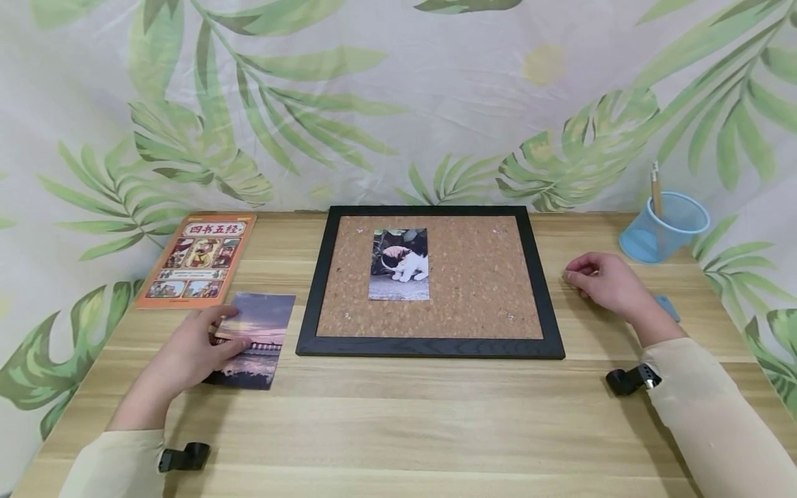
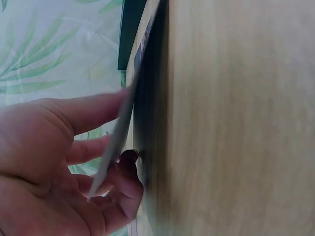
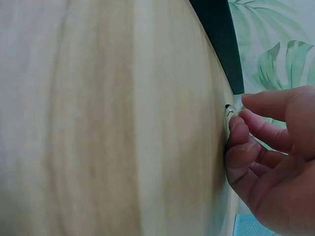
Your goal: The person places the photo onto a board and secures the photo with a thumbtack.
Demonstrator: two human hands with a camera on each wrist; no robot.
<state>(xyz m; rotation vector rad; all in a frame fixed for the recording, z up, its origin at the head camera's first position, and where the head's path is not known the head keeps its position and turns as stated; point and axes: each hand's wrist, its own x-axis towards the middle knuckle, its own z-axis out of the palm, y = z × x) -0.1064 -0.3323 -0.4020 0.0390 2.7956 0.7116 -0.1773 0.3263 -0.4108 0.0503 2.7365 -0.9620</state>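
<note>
My left hand [image 1: 196,349] pinches the left edge of a sunset photo [image 1: 264,321] showing a pier. In the left wrist view, the thumb lies on one face and fingers curl behind the raised edge of the photo [image 2: 129,110]. At the table's right side, my right hand [image 1: 607,283] has its fingers curled in, pinching a small clear push pin [image 3: 230,109] at the fingertips. Between the hands lies a black-framed cork board [image 1: 473,304]. A cat photo [image 1: 400,266] sits on its left half, and small clear pins [image 1: 512,317] show near the cork's corners.
An orange book [image 1: 198,259] lies at the back left, just beyond the left hand. A light blue mesh cup [image 1: 647,235] holding a pencil [image 1: 656,187] stands at the back right. Beside the right wrist is a small blue piece [image 1: 669,308]. A leaf-patterned cloth [image 1: 448,104] hangs behind the table.
</note>
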